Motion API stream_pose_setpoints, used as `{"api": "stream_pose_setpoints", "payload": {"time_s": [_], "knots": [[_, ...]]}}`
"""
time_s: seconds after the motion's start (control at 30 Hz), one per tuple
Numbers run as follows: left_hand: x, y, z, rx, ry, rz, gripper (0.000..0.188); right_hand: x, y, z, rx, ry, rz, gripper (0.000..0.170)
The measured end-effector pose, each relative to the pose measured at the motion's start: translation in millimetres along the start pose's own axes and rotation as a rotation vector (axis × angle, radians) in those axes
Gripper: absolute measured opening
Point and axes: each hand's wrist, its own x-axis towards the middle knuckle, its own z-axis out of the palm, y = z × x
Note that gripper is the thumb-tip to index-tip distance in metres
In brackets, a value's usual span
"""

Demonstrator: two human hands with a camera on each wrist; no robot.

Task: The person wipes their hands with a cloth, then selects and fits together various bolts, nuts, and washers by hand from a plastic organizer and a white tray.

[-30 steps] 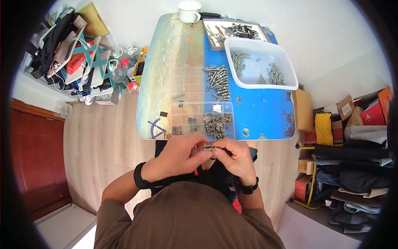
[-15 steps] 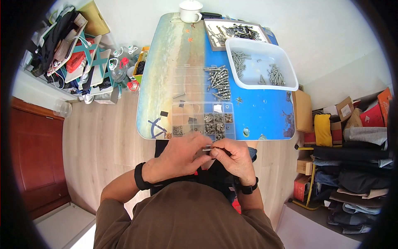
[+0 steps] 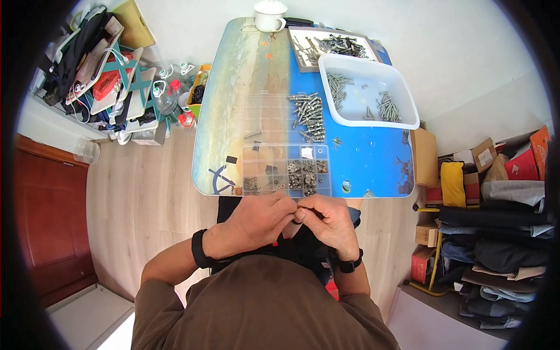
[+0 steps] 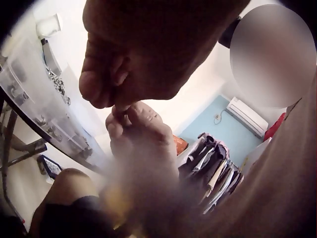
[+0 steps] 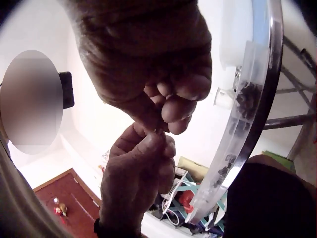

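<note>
Just off the table's near edge, both hands meet at their fingertips. The left hand [image 3: 248,224] has its fingers and thumb drawn together at one end of a small metal bolt. Thumb and forefinger of the right hand [image 3: 333,227] pinch the other end. The bolt is now almost wholly hidden by the fingers, in the wrist views too. Right beyond the hands lies a clear compartment box [image 3: 328,189] with nuts and washers [image 3: 296,166] in several cells. A pile of metal bolts [image 3: 309,116] lies on its opened lid [image 3: 262,111], with a single bolt [image 3: 252,134] to the left.
A white plastic tub [image 3: 411,108] with loose screws stands at the right of the table [image 3: 373,169]. Behind it is a shallow tray [image 3: 297,57] of dark and silver screws. A lidded white mug [image 3: 270,20] stands at the far edge. Folded clothes [image 3: 501,256] fill a rack at right.
The left fingers have closed in toward the right fingertips, covering the bolt that showed between the hands before. The right hand stays nearly in place.
</note>
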Motion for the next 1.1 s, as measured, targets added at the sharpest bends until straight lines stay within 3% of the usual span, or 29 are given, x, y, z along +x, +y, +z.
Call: {"api": "stream_pose_setpoints", "payload": {"time_s": [0.1, 0.17, 0.27, 0.4, 0.47, 0.6, 0.67, 0.8, 0.87, 1.0, 1.1], "knots": [[-5, -8, 1, 0.096, 0.000, 0.055, 0.013, 2, -2, 0, -0.054, -0.022, -0.036, 0.010], [-4, -10, 0, -0.146, -0.054, -0.066, 0.015, 2, -7, -2, -0.040, -0.028, -0.007, 0.011], [0, -3, -6, -0.193, -0.125, -0.207, 0.015, 1, 1, -1, -0.033, 0.001, -0.003, 0.011], [3, 6, -5, -0.070, -0.015, -0.146, 0.014, 0, 0, -1, 0.019, 0.036, 0.037, 0.012], [0, -3, -2, 0.121, 0.004, 0.046, 0.014, 1, 1, -1, 0.001, 0.021, 0.024, 0.012], [-4, -13, 1, 0.009, 0.009, 0.003, 0.016, 3, 5, -2, -0.070, -0.003, -0.067, 0.010], [0, -10, -6, -0.185, -0.198, -0.194, 0.013, 3, 0, -3, -0.051, -0.015, -0.020, 0.010], [4, 3, -7, -0.060, -0.064, -0.200, 0.016, 5, -6, -2, 0.012, 0.003, 0.074, 0.011], [2, -3, -4, 0.032, -0.005, -0.056, 0.018, 6, -1, -1, -0.008, 0.002, 0.057, 0.011], [-2, -11, -1, 0.086, -0.014, -0.023, 0.020, 8, 1, -3, -0.091, -0.010, -0.002, 0.011], [1, -12, -2, -0.067, -0.050, -0.048, 0.019, 8, 2, -4, -0.082, -0.011, -0.030, 0.010]]}}
